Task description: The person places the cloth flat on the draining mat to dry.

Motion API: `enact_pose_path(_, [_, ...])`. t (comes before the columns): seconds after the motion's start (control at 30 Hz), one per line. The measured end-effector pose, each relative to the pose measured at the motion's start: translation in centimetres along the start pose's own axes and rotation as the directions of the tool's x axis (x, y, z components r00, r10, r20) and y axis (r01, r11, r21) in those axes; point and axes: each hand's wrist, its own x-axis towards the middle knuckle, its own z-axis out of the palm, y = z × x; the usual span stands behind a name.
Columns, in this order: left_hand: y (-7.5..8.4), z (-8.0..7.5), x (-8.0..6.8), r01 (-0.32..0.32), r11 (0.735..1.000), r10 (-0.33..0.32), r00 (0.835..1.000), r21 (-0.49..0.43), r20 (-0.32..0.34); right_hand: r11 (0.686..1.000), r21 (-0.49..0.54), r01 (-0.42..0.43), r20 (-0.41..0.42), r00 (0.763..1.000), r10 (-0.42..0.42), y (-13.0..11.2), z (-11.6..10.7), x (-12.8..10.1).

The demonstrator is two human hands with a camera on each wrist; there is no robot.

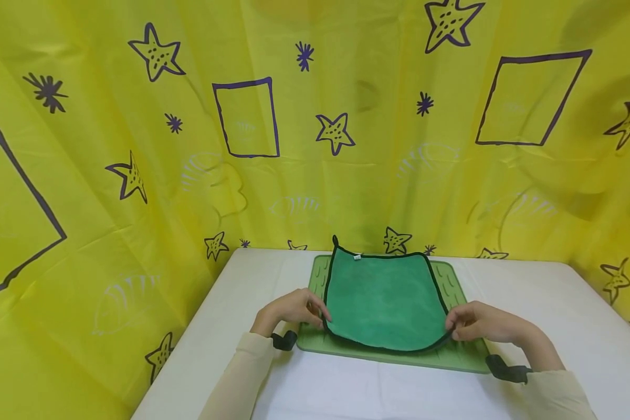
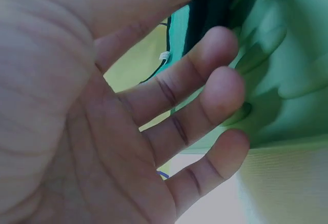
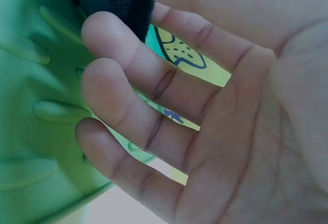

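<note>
A green cloth (image 1: 385, 300) with a black edge, a hanging loop and a small white tag lies spread over a light green ridged mat (image 1: 341, 348). The near edge of the cloth is raised off the mat and sags in the middle. My left hand (image 1: 298, 306) pinches its near left corner, and my right hand (image 1: 490, 322) pinches the near right corner. In the left wrist view the other fingers (image 2: 225, 93) are loosely bent beside the mat's ridges. The right wrist view shows the black edge (image 3: 113, 3) by the thumb and index finger, whose tips are hidden.
The mat lies on a white table (image 1: 346, 391). A yellow curtain (image 1: 304, 175) printed with starfish and frames hangs behind the table and along its sides. Each wrist wears a black band, seen on the left (image 1: 284, 340) and right (image 1: 506, 370).
</note>
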Motion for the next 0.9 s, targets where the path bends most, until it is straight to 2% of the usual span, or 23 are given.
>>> enact_pose_path(0.13, [0.02,-0.05,-0.12,-0.005,1.000,0.005,1.000,0.004,0.019,1.000,-0.007,0.007,0.002,1.000,-0.007,-0.19,0.01,0.02])
enact_pose_path(0.43, [0.02,-0.32,-0.35,0.004,0.999,-0.002,0.998,-0.039,0.066,0.999,-0.012,-0.038,-0.016,0.999,0.038,-0.31,-0.06,-0.17])
enact_pose_path(0.9, [-0.08,-0.50,-0.45,0.038,0.999,-0.038,0.999,-0.024,0.003,0.998,0.017,-0.056,-0.007,0.998,0.056,-0.09,-0.26,-0.34])
